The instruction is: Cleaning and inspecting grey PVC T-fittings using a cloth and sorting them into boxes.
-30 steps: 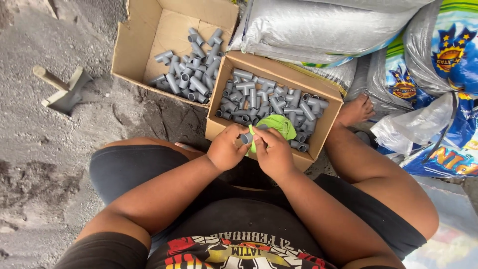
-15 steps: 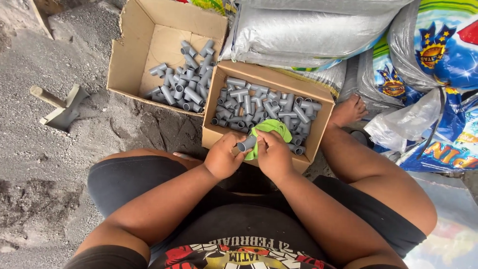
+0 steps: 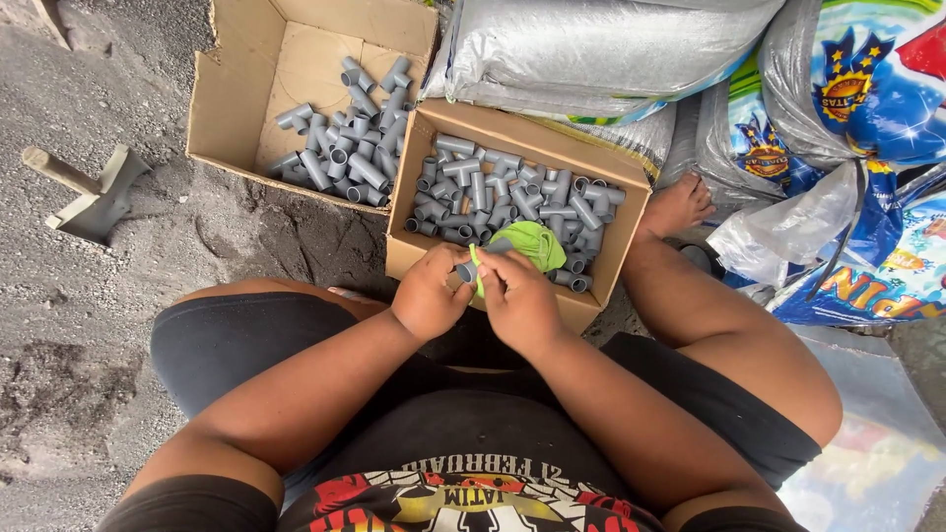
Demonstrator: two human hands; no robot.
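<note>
Pipe fitting (image 3: pixel 466 270), small and grey, sits pinched in your left hand (image 3: pixel 431 293), just over the near edge of the nearer cardboard box (image 3: pixel 512 128) full of grey fittings. Your right hand (image 3: pixel 519 299) grips a green cloth (image 3: pixel 532 241) and presses it against the fitting. A second box (image 3: pixel 246 59) of fittings lies far left on the sandy ground.

Single head camera, looking steeply down, close over lap, hands, near cardboard box (image 3: pixel 414 258).
</note>
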